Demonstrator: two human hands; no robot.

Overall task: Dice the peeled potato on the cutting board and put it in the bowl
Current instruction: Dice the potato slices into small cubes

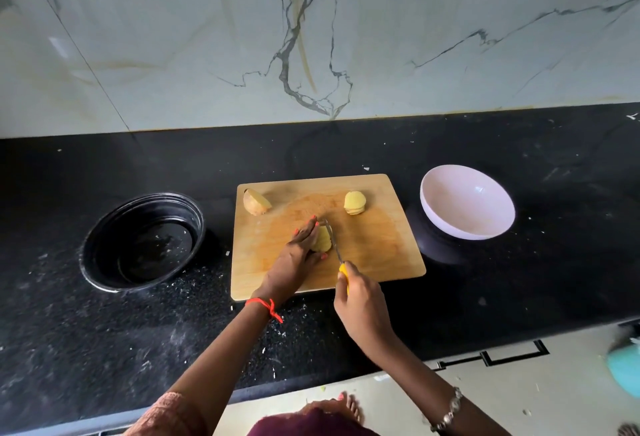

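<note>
In the middle of the frame we see the wooden cutting board (381, 248) lying on the black countertop (519, 279). At the centre of the board sits the potato piece (322, 240) being cut. The left hand (298, 252) comes in from the lower left and holds this piece, with its fingers laid close together along the piece's left side and its thumb tucked at the near end. The potato piece shows just to the right of those fingers.

The right hand (360, 300), at the board's lower edge, grips the yellow handle of the knife (334, 245). The thin blade runs up along the right side of the potato piece and touches it.

A stack of potato slices (355, 202) lies on the upper right of the board, well apart from both hands. A potato half (256, 202) lies at the board's upper left corner.

The white bowl (467, 207) stands to the right of the board, and we see no potato in it. A black bowl (142, 241) stands to the left.
</note>
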